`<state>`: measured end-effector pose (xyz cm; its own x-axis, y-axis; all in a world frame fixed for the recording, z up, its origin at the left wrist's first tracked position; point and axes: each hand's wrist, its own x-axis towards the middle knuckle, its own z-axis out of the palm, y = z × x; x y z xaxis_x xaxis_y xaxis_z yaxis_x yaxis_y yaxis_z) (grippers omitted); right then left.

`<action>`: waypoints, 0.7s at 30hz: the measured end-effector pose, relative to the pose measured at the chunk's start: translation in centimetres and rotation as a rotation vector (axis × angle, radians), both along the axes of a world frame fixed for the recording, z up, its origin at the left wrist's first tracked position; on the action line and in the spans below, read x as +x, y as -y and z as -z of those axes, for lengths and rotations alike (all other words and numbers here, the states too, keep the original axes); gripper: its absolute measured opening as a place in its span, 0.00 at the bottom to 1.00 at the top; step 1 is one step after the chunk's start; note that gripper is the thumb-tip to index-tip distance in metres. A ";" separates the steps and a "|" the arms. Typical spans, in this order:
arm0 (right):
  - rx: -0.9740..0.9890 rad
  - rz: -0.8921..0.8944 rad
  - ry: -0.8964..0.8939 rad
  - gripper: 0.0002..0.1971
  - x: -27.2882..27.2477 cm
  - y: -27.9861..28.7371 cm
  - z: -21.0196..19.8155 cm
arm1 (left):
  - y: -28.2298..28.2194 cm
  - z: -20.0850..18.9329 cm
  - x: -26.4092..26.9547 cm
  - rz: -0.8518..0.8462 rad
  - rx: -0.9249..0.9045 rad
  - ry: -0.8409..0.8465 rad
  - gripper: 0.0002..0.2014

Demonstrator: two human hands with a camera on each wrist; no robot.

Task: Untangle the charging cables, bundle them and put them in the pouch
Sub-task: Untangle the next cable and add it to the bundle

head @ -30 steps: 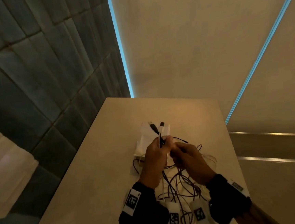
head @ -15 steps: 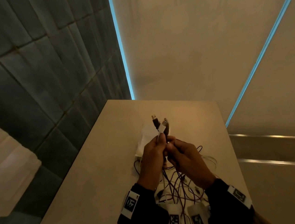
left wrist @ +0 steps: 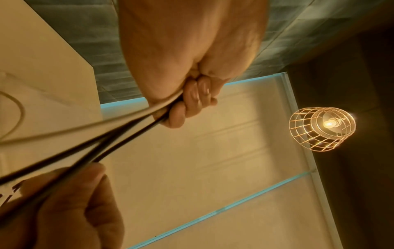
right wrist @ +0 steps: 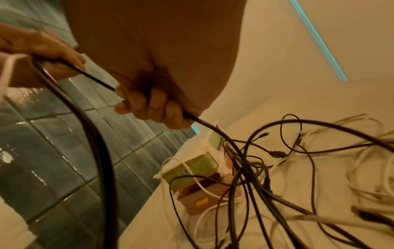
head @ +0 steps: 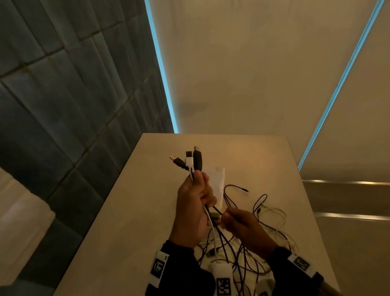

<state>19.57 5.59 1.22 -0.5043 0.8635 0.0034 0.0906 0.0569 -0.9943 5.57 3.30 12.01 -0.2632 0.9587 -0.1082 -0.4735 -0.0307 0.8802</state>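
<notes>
My left hand [head: 199, 195] is raised above the table and grips several cable ends in a fist; their plugs [head: 190, 160], black and white, stick up out of it. In the left wrist view its curled fingers [left wrist: 193, 102] clamp dark and white cords. Just below and to the right, my right hand [head: 233, 220] holds one black cable [right wrist: 93, 79] that runs from the left fist through its fingers [right wrist: 149, 104]. The remaining cables [head: 261, 243] lie tangled on the table. The pouch [right wrist: 198, 168], pale with white trim, lies under the tangle's far edge, showing behind my left hand [head: 218, 180].
The beige table [head: 127, 248] is narrow, with a grey tiled wall [head: 56, 112] along its left side and a light wall behind. White wrist units [head: 222, 284] hang at the near edge. A wire-cage lamp [left wrist: 322, 128] glows overhead.
My left hand has lifted the gathered plug ends higher. My right hand has left the plugs and moved down and to the right along a black cable, away from the left fist.
</notes>
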 end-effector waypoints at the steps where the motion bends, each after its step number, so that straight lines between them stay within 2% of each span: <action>1: 0.011 0.002 0.008 0.15 -0.1 -0.1 0.6 | 0.1 0.0 -0.1 0.008 -0.006 -0.008 0.15; 4: 0.036 -0.001 0.071 0.13 -0.2 -0.2 2.5 | 0.3 -0.4 -0.7 -0.012 0.012 -0.026 0.15; 8: 0.082 0.008 0.211 0.16 0.5 -0.2 5.4 | 0.5 -1.1 -2.0 -0.085 0.070 0.055 0.17; 12: 0.002 0.091 0.235 0.15 0.6 -1.0 6.0 | 0.4 -0.9 -2.7 -0.140 0.022 0.073 0.18; 14: -0.032 0.174 0.211 0.12 0.2 -1.6 3.9 | 0.4 -0.8 -2.7 -0.151 -0.033 0.019 0.17; 16: -0.058 0.226 0.099 0.10 -0.6 -2.0 0.3 | 0.4 -0.6 -2.6 -0.151 -0.094 -0.045 0.17; 21: 0.136 0.098 -0.147 0.07 -2.5 -1.1 -8.2 | 0.3 -0.3 -2.0 -0.114 -0.206 -0.106 0.15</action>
